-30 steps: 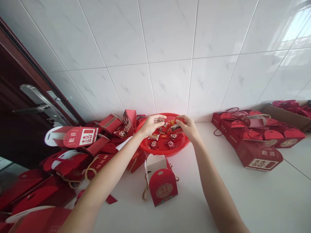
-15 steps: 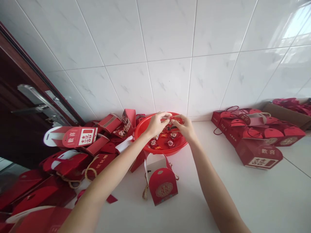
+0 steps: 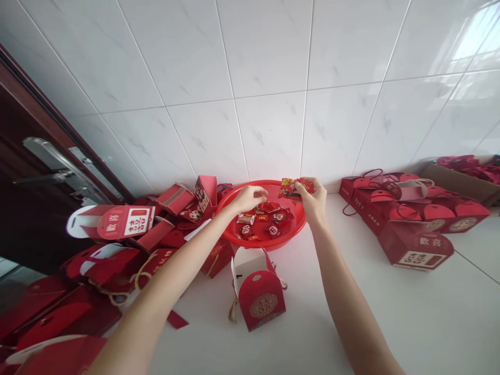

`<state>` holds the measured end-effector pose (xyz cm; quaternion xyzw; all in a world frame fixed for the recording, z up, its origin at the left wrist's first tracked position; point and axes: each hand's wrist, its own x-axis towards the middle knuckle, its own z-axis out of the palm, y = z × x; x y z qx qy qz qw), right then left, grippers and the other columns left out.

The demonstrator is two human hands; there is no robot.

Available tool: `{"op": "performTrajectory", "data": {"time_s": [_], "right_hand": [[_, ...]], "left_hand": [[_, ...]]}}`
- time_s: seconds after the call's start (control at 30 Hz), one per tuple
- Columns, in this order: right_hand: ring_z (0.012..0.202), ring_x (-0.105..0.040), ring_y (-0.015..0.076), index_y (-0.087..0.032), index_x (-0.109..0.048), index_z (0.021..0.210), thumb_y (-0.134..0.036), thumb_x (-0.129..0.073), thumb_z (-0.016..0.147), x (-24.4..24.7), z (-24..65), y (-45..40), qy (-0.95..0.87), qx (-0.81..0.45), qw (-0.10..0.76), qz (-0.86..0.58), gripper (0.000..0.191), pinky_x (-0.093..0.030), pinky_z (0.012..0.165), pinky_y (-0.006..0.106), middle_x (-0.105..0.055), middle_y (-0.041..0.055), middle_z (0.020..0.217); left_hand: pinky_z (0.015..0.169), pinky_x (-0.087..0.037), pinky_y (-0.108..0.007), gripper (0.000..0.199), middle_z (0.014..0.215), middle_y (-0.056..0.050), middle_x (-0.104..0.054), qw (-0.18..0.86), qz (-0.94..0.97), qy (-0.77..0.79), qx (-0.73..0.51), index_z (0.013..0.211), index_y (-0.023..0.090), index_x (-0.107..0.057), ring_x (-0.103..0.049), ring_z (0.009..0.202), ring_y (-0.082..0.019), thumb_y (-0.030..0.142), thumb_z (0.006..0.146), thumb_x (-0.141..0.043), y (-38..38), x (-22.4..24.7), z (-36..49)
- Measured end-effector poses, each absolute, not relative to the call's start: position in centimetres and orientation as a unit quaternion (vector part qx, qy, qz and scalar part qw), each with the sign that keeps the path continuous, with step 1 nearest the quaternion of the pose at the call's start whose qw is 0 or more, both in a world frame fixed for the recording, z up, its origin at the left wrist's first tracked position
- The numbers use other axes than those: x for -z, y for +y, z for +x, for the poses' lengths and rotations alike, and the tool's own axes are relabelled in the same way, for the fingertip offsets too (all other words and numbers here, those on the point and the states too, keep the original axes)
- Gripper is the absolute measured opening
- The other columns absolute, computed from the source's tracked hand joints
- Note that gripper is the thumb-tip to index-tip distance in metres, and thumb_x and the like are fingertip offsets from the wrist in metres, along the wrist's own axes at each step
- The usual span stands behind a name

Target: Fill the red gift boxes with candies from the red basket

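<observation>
A red plastic basket point(image 3: 295, 233) stands against the wall with several wrapped sweets point(image 3: 274, 230) in it. My right hand point(image 3: 314, 198) grips red wrapped packets point(image 3: 291, 188) over the basket's right side. Over its left side is my left hand point(image 3: 252, 199), fingers curled together; what it holds, if anything, is too small to make out. In front of the basket an open red gift box point(image 3: 263, 299) with a white inside and rope handles stands upright on the white surface point(image 3: 308, 323).
Many red boxes point(image 3: 164, 260) are heaped on the left, beside a dark door with a metal handle point(image 3: 58, 161). At the right stand closed red boxes point(image 3: 414, 245) in a group, and behind them a cardboard box point(image 3: 441, 177) holding pink-red items.
My hands have moved apart. The right one has shifted right with the red packets, now in plain view, while the left one stays over the basket's left side.
</observation>
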<state>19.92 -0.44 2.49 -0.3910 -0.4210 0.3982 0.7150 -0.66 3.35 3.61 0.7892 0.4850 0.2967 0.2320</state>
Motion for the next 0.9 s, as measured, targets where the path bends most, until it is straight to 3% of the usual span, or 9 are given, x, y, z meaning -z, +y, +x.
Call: {"op": "performTrajectory", "data": {"time_s": [0.1, 0.23, 0.3, 0.43, 0.6, 0.77, 0.9], "right_hand": [[0.073, -0.071, 0.0227, -0.021, -0.061, 0.087, -0.042, -0.077, 0.067, -2.6, 20.6, -0.3, -0.411, -0.405, 0.719, -0.388, 0.033, -0.064, 0.063, 0.038, -0.067, 0.0006, 0.074], [0.071, -0.070, 0.0213, -0.022, -0.061, 0.087, -0.042, -0.078, 0.067, -2.6, 20.4, -0.3, -0.411, -0.416, 0.714, -0.385, 0.033, -0.063, 0.060, 0.036, -0.067, 0.0001, 0.073], [0.071, -0.070, 0.0219, -0.022, -0.061, 0.087, -0.042, -0.078, 0.067, -2.6, 20.3, -0.4, -0.414, -0.420, 0.711, -0.383, 0.033, -0.063, 0.060, 0.037, -0.068, 0.0007, 0.074], [0.074, -0.071, 0.0237, -0.022, -0.061, 0.087, -0.043, -0.078, 0.067, -2.8, 20.6, -0.5, -0.416, -0.417, 0.711, -0.384, 0.034, -0.063, 0.060, 0.039, -0.069, 0.0023, 0.077], [0.071, -0.071, 0.0232, -0.021, -0.061, 0.085, -0.042, -0.078, 0.064, -3.2, 20.9, -0.6, -0.388, -0.418, 0.721, -0.393, 0.034, -0.062, 0.057, 0.037, -0.067, 0.0008, 0.072], [0.073, -0.070, 0.0231, -0.021, -0.062, 0.085, -0.042, -0.079, 0.064, -3.1, 20.9, -0.5, -0.397, -0.420, 0.718, -0.387, 0.034, -0.062, 0.061, 0.037, -0.068, 0.0013, 0.074], [0.073, -0.070, 0.0222, -0.021, -0.063, 0.084, -0.040, -0.079, 0.064, -2.9, 21.0, -0.3, -0.397, -0.414, 0.721, -0.389, 0.032, -0.061, 0.066, 0.038, -0.069, 0.0017, 0.074]], "left_hand": [[0.090, -0.053, -0.034, 0.024, 0.103, -0.006, -0.077, 0.216, 0.825, 0.502, -0.148, 0.100, 0.023, -0.075, -0.071, 0.100, -0.027, 0.022, 0.077, -0.069, 4.9, -2.3, -1.0], [0.107, -0.042, -0.041, 0.061, 0.142, -0.013, -0.059, 0.184, 0.836, 0.502, -0.122, 0.125, 0.022, -0.066, -0.051, 0.134, -0.037, 0.017, 0.065, -0.076, 6.4, -0.6, 0.3], [0.110, -0.038, -0.045, 0.070, 0.150, -0.016, -0.051, 0.172, 0.842, 0.505, -0.084, 0.131, 0.022, -0.062, -0.040, 0.142, -0.041, 0.015, 0.062, -0.077, 6.9, 0.1, 1.1], [0.103, -0.043, -0.048, 0.059, 0.132, -0.017, -0.065, 0.162, 0.846, 0.508, -0.010, 0.121, 0.021, -0.066, -0.054, 0.129, -0.042, 0.012, 0.063, -0.072, 7.5, 1.0, 1.7], [0.093, -0.048, -0.043, 0.038, 0.100, -0.011, -0.076, 0.194, 0.831, 0.517, -0.061, 0.092, 0.021, -0.070, -0.067, 0.106, -0.037, 0.005, 0.058, -0.067, 8.0, 0.4, 0.1], [0.073, -0.054, -0.036, 0.043, 0.078, -0.003, -0.073, 0.286, 0.786, 0.524, -0.159, 0.100, 0.021, -0.070, -0.071, 0.075, -0.026, 0.011, 0.059, -0.072, 8.4, -1.3, -2.8], [0.071, -0.055, -0.035, 0.030, 0.077, -0.003, -0.072, 0.365, 0.758, 0.491, -0.226, 0.094, 0.019, -0.068, -0.069, 0.073, -0.021, 0.019, 0.065, -0.076, 7.8, -2.2, -4.0]]}}
